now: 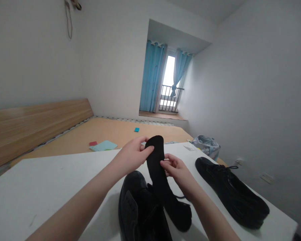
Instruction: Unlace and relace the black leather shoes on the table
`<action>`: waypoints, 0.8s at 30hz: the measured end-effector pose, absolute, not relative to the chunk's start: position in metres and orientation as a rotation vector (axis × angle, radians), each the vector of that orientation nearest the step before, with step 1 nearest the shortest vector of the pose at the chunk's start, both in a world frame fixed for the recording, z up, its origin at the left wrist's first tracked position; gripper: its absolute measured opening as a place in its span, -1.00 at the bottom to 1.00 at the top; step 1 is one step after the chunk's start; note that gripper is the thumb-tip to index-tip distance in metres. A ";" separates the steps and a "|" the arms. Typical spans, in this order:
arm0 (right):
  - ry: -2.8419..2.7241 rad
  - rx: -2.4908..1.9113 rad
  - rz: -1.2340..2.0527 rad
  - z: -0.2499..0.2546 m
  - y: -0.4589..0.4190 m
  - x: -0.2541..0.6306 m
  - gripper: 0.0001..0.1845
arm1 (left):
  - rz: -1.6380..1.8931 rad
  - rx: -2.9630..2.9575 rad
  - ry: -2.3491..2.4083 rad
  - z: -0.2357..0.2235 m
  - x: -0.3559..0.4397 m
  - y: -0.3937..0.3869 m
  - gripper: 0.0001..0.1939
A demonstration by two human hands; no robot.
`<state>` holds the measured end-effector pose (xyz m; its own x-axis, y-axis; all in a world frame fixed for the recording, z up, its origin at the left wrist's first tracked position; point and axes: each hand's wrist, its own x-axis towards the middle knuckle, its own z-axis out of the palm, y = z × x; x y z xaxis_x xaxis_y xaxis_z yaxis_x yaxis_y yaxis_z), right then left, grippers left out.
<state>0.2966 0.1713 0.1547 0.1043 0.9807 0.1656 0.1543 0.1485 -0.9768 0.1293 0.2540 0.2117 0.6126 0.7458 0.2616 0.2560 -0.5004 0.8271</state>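
Observation:
A black insole is held up at a slant over the table, its rounded upper end raised. My left hand pinches that upper end between thumb and fingers. My right hand grips the insole's right edge a little lower. Below and left of it, a black lace-up shoe sits on the white table, its toe pointing away from me. The insole hides part of this shoe's right side. A second black shoe rests on the table to the right, apart from both hands.
The white table stands against a bed with a wooden headboard. Light-blue folded material, a red item and a small blue square lie on the bed. A bag is beyond the table's right side.

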 end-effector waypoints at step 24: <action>-1.331 -1.411 0.418 0.164 0.165 0.295 -0.73 | -0.277 2.781 0.937 0.218 0.114 0.180 -0.22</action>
<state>0.2949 0.1652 0.1639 0.3069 0.8616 0.4043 0.4759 0.2289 -0.8492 0.1140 0.1804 0.2182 0.7822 0.5762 -0.2371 0.6124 -0.7810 0.1222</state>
